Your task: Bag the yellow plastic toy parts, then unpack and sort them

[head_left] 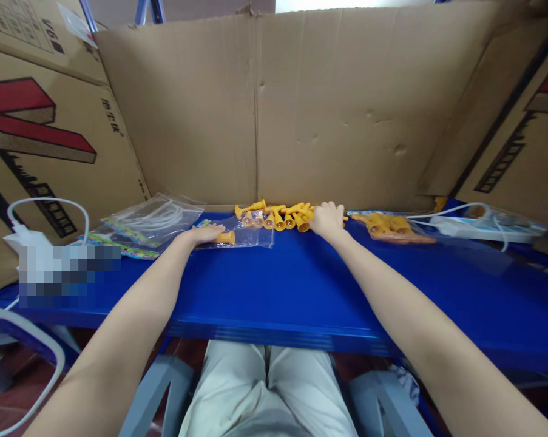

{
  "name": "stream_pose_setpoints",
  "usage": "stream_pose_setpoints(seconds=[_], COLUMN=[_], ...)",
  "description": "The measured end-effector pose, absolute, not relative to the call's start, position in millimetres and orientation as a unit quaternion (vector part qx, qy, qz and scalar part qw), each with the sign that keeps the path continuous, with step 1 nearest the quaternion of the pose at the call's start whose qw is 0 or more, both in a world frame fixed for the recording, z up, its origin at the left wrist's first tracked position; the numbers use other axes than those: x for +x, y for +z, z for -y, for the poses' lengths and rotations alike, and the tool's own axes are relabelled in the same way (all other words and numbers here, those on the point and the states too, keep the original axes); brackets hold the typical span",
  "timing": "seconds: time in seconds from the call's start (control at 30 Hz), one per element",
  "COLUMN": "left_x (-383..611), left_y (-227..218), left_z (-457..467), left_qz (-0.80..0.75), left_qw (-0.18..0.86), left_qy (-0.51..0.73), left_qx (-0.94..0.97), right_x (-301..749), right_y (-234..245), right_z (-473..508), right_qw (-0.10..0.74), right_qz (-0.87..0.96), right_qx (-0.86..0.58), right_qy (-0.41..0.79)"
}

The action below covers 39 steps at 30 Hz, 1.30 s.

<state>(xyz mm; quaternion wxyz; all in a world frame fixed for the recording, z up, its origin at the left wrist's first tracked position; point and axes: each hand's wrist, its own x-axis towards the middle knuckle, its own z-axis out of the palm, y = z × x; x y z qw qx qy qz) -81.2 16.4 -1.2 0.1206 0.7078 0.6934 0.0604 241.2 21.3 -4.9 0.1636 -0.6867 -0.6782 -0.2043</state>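
Flat on a clear plastic bag (258, 238) lies my left hand (205, 233), its fingers stretched to the right. An orange-yellow flared plastic piece (226, 237) shows beside its fingertips, in or under the bag. My right hand (328, 220) is at the right end of a row of small yellow plastic horns (289, 220). Its fingers curl over yellow pieces there; the fingertips are hidden behind the hand. Several horns point their round open ends toward me.
To the left lie clear bags with white tubing (158, 215). A bag of orange-yellow pieces (387, 226) is right of my right hand, near a white power strip (478, 227). Cardboard (337, 121) walls the back of the blue table (274, 291). A white plug and cable (32, 243) stand far left.
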Motion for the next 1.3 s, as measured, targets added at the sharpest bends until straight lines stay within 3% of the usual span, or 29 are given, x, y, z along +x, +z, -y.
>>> stream_pose_setpoints(seconds=[0.17, 0.33, 0.4, 0.57, 0.8, 1.13, 1.3], left_x=[-82.3, -82.9, -82.4, -81.3, -82.7, -76.8, -74.6], left_y=[-1.0, -0.3, 0.3, 0.3, -2.1, 4.2, 3.7], left_z=[-16.5, -18.9, -20.5, -22.1, -25.2, -19.8, -15.3], left_qz=[-0.685, -0.680, -0.679, -0.666, -0.639, -0.603, -0.598], left_qw=[0.089, 0.082, 0.075, 0.082, 0.127, 0.112, 0.117], left_qy=[0.042, 0.033, 0.023, 0.021, 0.055, -0.053, -0.044], left_qx=[0.722, 0.728, 0.730, 0.741, 0.756, 0.788, 0.792], right_x=[243.4, 243.7, 243.3, 243.3, 232.8, 173.7, 167.5], right_y=[-2.1, 20.0, 29.7, 36.1, 24.1, -11.4, -16.0], right_z=[-21.7, -18.8, -14.6, -5.9, -6.8, 11.3, 16.7], right_qw=[0.231, 0.377, 0.400, 0.290, 0.222, 0.325, 0.369], right_qz=[0.653, 0.657, 0.694, 0.806, 0.826, 0.783, 0.815], right_qx=[-0.699, -0.649, -0.599, -0.493, -0.501, -0.523, -0.434], right_qy=[-0.177, -0.069, -0.010, 0.152, 0.128, 0.093, 0.108])
